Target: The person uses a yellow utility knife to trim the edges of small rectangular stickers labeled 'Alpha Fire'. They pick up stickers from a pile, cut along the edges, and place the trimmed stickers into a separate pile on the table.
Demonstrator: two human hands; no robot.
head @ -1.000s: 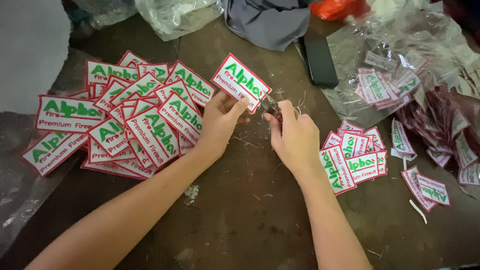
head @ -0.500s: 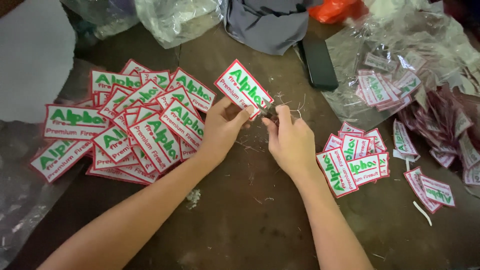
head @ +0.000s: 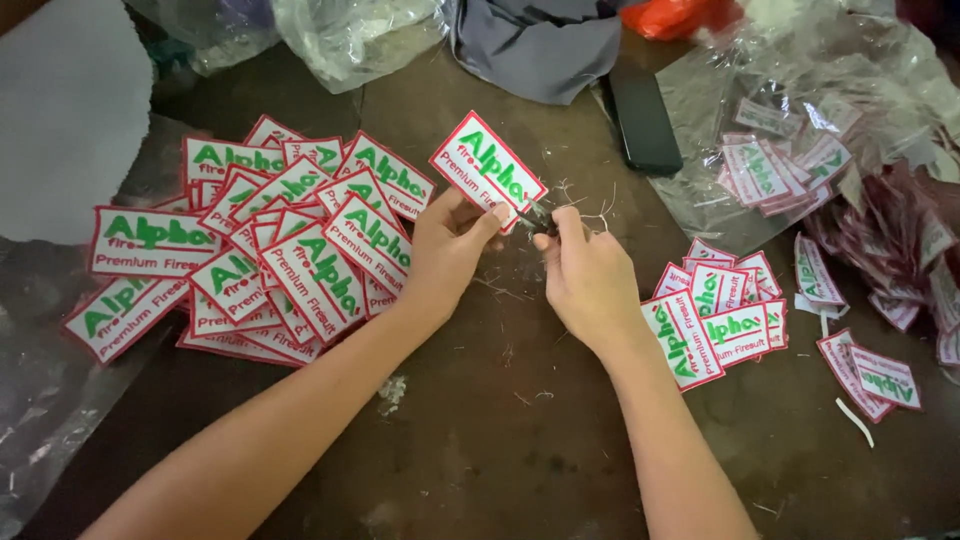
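While my left hand [head: 450,245] pinched a white patch [head: 487,170] in its fingers, my right hand [head: 590,280] fingers gripped small dark snips [head: 540,217] at its edge.

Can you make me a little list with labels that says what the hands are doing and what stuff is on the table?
Left hand: holds up a white patch with a red edge and green letters
Right hand: pinches a small dark tool at the patch's edge
Left of the hands: big pile of patches
Right of the hands: smaller pile
Top of table: black phone, grey cloth, clear bags
Table: dark, with bits of thread
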